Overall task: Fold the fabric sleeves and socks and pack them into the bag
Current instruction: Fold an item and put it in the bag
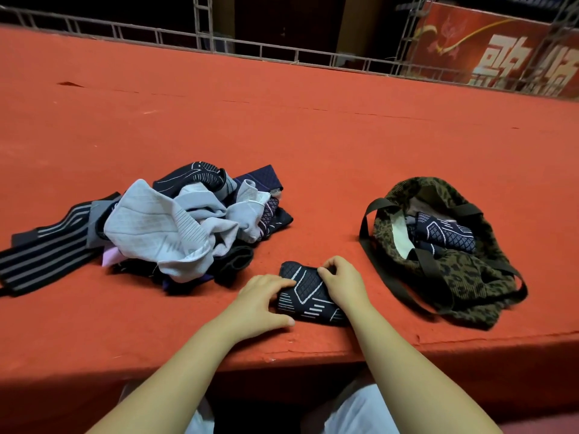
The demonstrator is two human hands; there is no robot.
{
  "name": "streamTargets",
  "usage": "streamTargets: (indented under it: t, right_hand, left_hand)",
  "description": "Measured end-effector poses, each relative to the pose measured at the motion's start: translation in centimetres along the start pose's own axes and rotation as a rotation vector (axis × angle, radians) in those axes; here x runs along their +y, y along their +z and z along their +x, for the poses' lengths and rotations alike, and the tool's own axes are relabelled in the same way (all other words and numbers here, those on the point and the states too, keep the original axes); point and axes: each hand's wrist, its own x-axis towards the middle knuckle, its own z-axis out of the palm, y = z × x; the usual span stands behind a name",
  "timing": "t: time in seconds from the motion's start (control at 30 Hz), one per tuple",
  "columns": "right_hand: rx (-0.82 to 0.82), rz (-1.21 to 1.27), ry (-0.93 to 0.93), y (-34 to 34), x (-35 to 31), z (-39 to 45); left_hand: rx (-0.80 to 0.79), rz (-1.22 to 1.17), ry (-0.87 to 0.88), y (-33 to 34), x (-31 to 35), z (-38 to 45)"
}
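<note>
I note a folded dark sleeve [308,292] with white line pattern lying on the red table [313,136], near the near edge, between both hands. The left hand [263,303] lies on the sleeve's left end, fingers fairly straight and spread over the fabric, thumb on the table beside it; it presses rather than grasps. The right hand [344,285] sits on the sleeve's right end with fingers curled over its far corner, gripping the cloth. To the left and farther off I record a loose pile of sleeves and socks [175,227], grey, dark and striped pieces mixed, unfolded. To the right stands the leopard-print bag [445,270], mouth open, straps slack, with a dark patterned piece [445,233] already inside. Bag and pile are well apart; the sleeve lies between them.
</note>
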Motion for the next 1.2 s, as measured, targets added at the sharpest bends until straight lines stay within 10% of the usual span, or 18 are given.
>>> streamTargets:
  t: [0.23,0.4,0.87,1.2]
  right_hand:
    - [0.086,0.059,-0.215,-1.9,0.9,-2.7]
    - [-0.135,-0.148,-0.502,-2.9,2.6,-6.1]
    - [-0.099,0.064,-0.287,-3.5,1.3,-8.1]
    - [0.010,-0.130,0.022,-1.4,-0.3,-5.4]
  left_hand:
    - [0.073,0.080,-0.025,0.6,-0.6,1.1]
    - [0.113,0.082,0.021,0.5,-0.5,1.2]
    - [0.119,-0.205,-0.085,1.2,1.4,-0.8]
    - [0.326,0.175,-0.333,2.0,1.8,0.0]
